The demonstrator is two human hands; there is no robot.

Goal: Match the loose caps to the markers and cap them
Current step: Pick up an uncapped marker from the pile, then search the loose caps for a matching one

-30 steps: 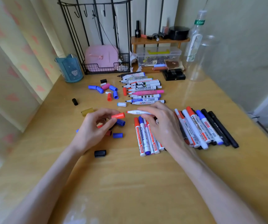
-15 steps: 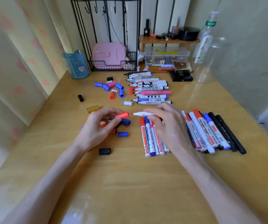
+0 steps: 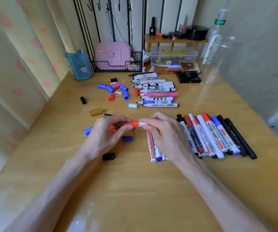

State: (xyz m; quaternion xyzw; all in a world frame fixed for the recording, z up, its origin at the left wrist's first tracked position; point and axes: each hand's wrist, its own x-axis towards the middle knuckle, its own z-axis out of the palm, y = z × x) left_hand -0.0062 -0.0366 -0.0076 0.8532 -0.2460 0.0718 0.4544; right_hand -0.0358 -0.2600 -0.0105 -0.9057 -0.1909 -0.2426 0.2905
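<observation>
Left hand (image 3: pixel 106 133) pinches a red cap (image 3: pixel 132 124) between thumb and fingertips. Right hand (image 3: pixel 166 133) pinches a white marker (image 3: pixel 143 124), fingers curled round the barrel. Cap and marker meet end to end between the hands, just above the table (image 3: pixel 134 190); cannot tell if the cap is fully on. Blue cap (image 3: pixel 127 138) and black cap (image 3: pixel 108 156) lie near the left hand. Uncapped markers (image 3: pixel 158 91) lie in a row farther back, with loose caps (image 3: pixel 118 91) to their left. Capped markers (image 3: pixel 215 136) lie to the right.
</observation>
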